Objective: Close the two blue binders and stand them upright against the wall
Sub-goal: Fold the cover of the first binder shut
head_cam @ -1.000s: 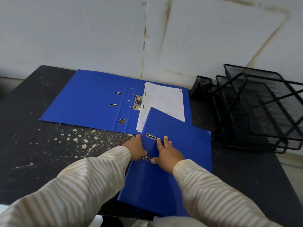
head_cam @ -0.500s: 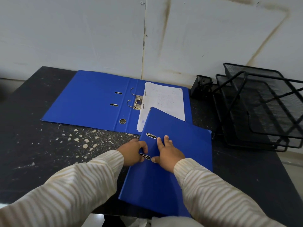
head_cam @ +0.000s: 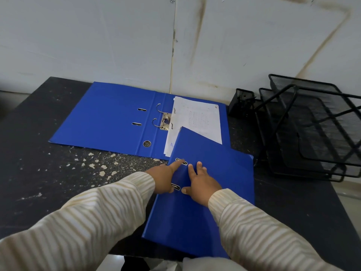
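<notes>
Left hand [head_cam: 163, 178] forefinger now extended; right hand [head_cam: 202, 184] spread on closed binder [head_cam: 205, 212] (open binder [head_cam: 109, 118] holds papers [head_cam: 197, 118]).

1. I am wearing a shirt with long sleeves.
2. My left sleeve [head_cam: 82, 222] fills the bottom left of the picture. It is cream with thin tan stripes that look wavy.
3. My right sleeve [head_cam: 259, 231] is at the bottom right. It has the same cream cloth and the same wavy stripes.
4. Each sleeve ends in a cuff at my wrist.
5. My left hand [head_cam: 164, 178] and my right hand [head_cam: 203, 185] are bare. I see no gloves, rings or watch on them.
6. The cloth looks soft and a bit wrinkled.
</notes>
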`<action>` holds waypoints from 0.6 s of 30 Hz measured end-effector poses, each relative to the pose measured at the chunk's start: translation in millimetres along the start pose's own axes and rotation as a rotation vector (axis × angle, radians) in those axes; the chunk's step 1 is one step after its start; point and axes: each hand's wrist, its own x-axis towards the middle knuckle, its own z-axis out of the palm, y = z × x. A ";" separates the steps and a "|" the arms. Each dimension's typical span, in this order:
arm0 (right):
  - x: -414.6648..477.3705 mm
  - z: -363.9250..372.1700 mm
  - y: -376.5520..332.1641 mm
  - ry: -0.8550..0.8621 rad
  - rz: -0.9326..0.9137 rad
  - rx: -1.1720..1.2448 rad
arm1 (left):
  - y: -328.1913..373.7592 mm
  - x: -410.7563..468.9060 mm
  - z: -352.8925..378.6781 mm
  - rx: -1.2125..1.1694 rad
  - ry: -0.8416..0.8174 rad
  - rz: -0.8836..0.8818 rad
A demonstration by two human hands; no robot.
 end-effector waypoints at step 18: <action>-2.0 0.2 0.2 -0.024 0.012 0.026 | 7.9 20.4 -8.4 0.075 0.046 -0.079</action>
